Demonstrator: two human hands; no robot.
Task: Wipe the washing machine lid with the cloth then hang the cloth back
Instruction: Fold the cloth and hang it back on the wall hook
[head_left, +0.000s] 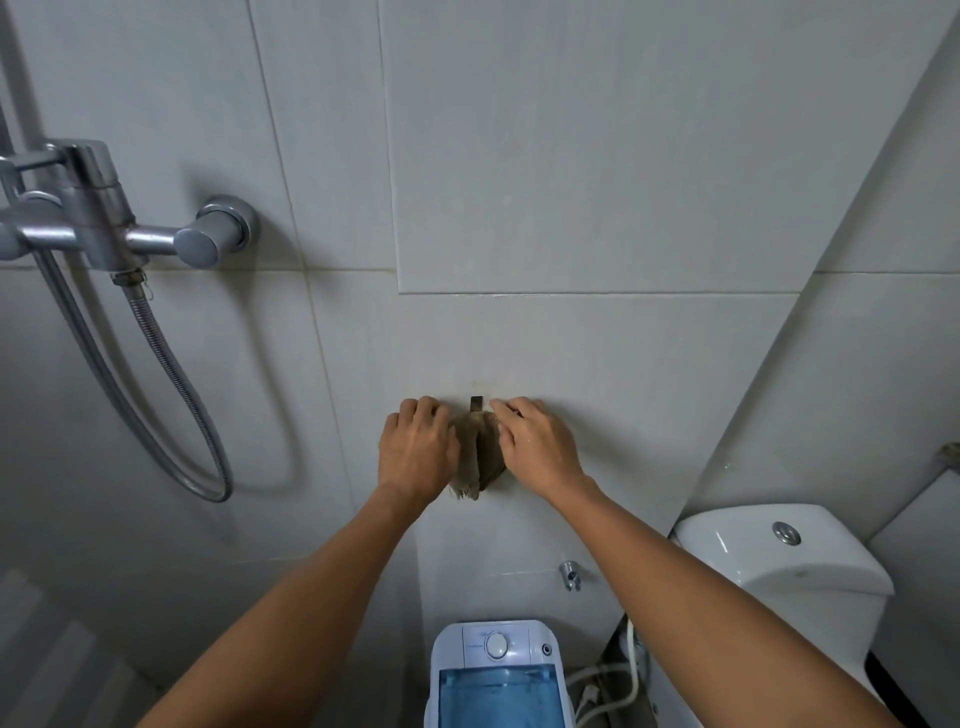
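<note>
A brown cloth hangs bunched against the tiled wall from a small dark hook. My left hand grips the cloth's left side and my right hand holds its right side near the hook. Both arms reach up and forward. Far below stands the small white washing machine with a translucent blue lid and a round white dial.
A chrome shower mixer with a looping metal hose juts from the wall at left. A white toilet cistern sits at right. A small chrome wall bracket and white hoses lie beside the machine.
</note>
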